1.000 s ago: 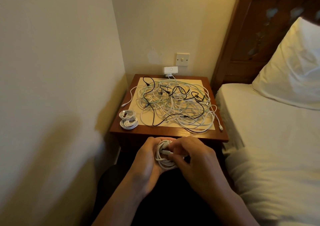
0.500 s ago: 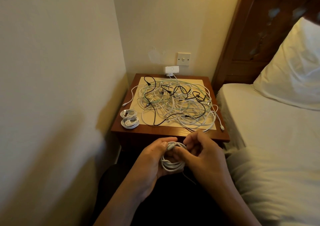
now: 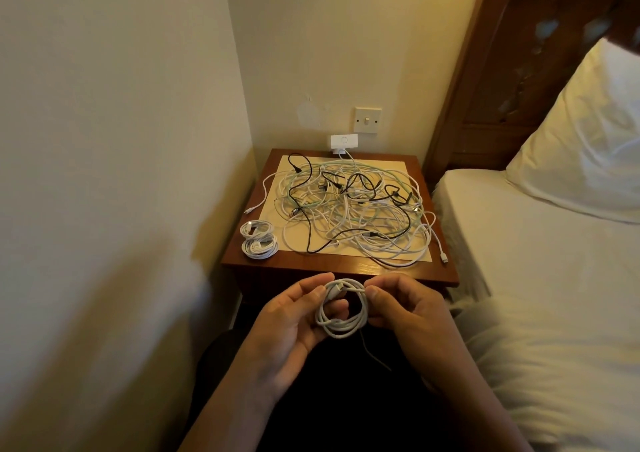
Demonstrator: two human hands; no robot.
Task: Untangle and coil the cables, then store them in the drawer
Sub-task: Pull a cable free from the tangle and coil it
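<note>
Left hand (image 3: 289, 328) and right hand (image 3: 407, 316) are pinching opposite sides of the coiled cable (image 3: 343, 313), hanging just short of the near edge of the bench (image 3: 346, 269), with the finished coils (image 3: 259, 241) lying at its left corner.

**Stand and surroundings, by the clock**

A mat (image 3: 396, 168) is laid on the stand (image 3: 346, 270), and the tangle (image 3: 353, 209) is spread over it. Two bundles (image 3: 259, 240) are set touching at the stand's 8 o'clock corner, off the mat. A plug (image 3: 343, 141) is seen at 12 o'clock, under a switch (image 3: 367, 120). The bed (image 3: 554, 278), with a pillow (image 3: 588, 133) on it, is found at 3 o'clock. At 6 o'clock a coil (image 3: 341, 327) is held between the left hand (image 3: 291, 323), at its 9, and the right hand (image 3: 405, 309), at its 3.
</note>
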